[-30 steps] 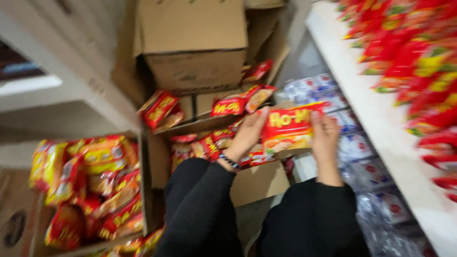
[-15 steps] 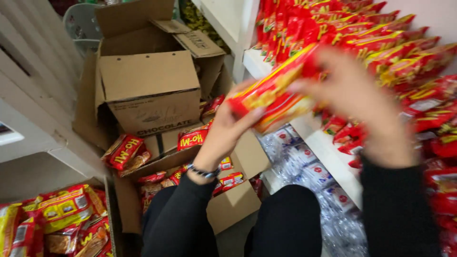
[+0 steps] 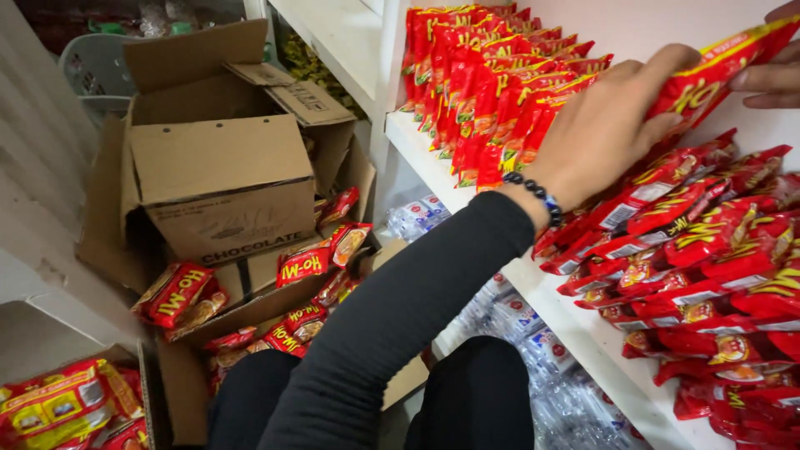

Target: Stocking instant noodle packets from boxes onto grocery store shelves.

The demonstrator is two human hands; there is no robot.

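at the far left, low in the view, a heap of yellow-and-red packets [image 3: 62, 408] lies beside an open brown cardboard box [image 3: 196, 367] with red snack packets [image 3: 304, 265] spilling over its flaps. a second, smaller carton [image 3: 221, 187] sits on top of it, flaps raised, with a grey plastic basket [image 3: 96, 71] behind. in the middle, a black sleeve [image 3: 400, 317] runs up from the lap to a beaded bracelet [image 3: 533, 193] at the wrist. the left hand [image 3: 604, 133] reaches over the white shelf [image 3: 433, 162] — its fingers closed around the near end of 1 red packet [image 3: 717, 71], held above the loose pile of red packets [image 3: 708, 250] on that shelf. a standing row of the same packets [image 3: 492, 83] lines the shelf's back. at the right edge, the right hand [image 3: 773, 75] — only its fingertips in view — pinches the packet's far end.
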